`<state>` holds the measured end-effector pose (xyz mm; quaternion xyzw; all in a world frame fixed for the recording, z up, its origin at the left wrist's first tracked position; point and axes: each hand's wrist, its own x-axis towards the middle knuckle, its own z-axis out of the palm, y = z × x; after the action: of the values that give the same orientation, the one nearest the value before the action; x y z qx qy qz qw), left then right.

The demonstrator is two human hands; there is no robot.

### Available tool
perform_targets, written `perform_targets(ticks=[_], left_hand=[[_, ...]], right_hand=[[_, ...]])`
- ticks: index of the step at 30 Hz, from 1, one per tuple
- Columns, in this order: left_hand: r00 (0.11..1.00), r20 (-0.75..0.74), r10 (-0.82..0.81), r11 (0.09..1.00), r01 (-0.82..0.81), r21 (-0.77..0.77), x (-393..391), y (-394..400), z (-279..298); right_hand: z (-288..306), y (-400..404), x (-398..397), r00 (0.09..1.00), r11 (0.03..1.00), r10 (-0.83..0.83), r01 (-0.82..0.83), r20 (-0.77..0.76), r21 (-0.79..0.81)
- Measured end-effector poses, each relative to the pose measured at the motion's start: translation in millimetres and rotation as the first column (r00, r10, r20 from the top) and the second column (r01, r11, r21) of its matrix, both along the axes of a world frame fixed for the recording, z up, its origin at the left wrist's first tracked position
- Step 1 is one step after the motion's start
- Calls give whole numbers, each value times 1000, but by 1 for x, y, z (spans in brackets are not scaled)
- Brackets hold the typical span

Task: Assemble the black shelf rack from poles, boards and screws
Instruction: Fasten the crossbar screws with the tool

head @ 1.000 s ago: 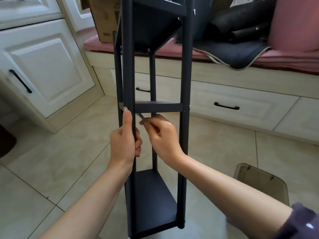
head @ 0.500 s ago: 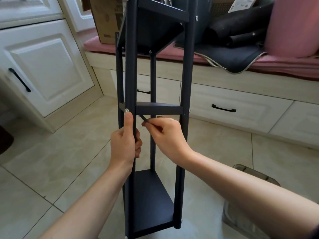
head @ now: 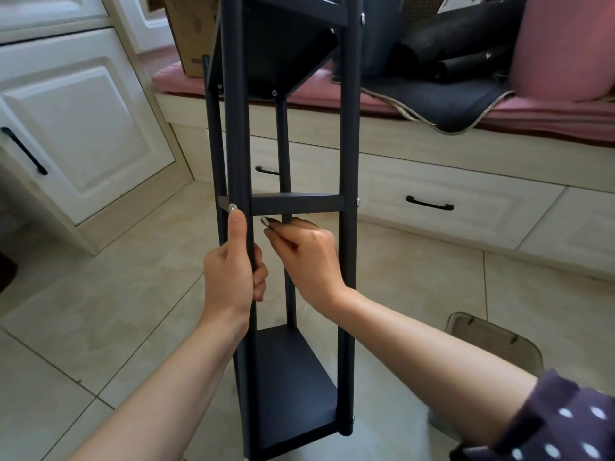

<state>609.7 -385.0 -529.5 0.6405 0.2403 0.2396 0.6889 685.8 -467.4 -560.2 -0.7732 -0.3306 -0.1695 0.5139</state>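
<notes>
The black shelf rack (head: pixel 351 134) stands upright in front of me, with a top, a middle (head: pixel 298 202) and a bottom board (head: pixel 293 387) between its poles. My left hand (head: pixel 231 271) grips the front left pole (head: pixel 237 128), thumb pointing up just under a silver screw head (head: pixel 232 206) at the middle board. My right hand (head: pixel 304 257) reaches between the poles and pinches a small silvery tool (head: pixel 265 222) right under the middle board. I cannot make out what kind of tool it is.
White cabinets (head: pixel 76 128) stand at the left. A window seat with drawers (head: pixel 429 201) carries a pink cushion, a cardboard box (head: pixel 189 31) and dark cloth (head: pixel 442 104). A translucent plastic bin (head: pixel 492 341) sits on the tiled floor at the right.
My right hand has shifted slightly with the small tool under the middle board. The left hand keeps its grip on the pole. The view has tilted a little.
</notes>
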Motion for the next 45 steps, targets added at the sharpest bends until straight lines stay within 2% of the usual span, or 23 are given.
perform_targets(ticks=[8, 15, 22, 28, 34, 38, 42, 45], left_hand=[[1000, -8, 8, 1000, -8, 13, 3, 3, -2], [1000, -5, 6, 1000, -6, 20, 4, 1, -2], [1000, -10, 12, 1000, -12, 20, 0, -6, -3], [1000, -2, -4, 1000, 4, 8, -3, -17, -2], [1000, -3, -4, 1000, 4, -4, -11, -31, -1], [1000, 20, -18, 1000, 17, 8, -15, -33, -5], [999, 34, -40, 999, 40, 5, -17, -37, -7], [999, 36, -35, 999, 35, 4, -15, -44, -8]], right_hand=[[-14, 20, 5, 999, 994, -36, 38, -22, 106], [-13, 14, 2, 994, 990, 10, 5, -109, 140], [-9, -35, -22, 978, 995, 73, -59, -194, 78], [-4, -101, -46, 938, 998, 54, -55, -341, 6], [-23, -172, -59, 899, 982, -109, 31, -424, -185], [-56, -218, -54, 828, 921, -305, 132, -471, -366], [-98, -265, -44, 676, 795, -523, 168, -519, -582], [-124, -289, -38, 568, 739, -619, 187, -542, -648]])
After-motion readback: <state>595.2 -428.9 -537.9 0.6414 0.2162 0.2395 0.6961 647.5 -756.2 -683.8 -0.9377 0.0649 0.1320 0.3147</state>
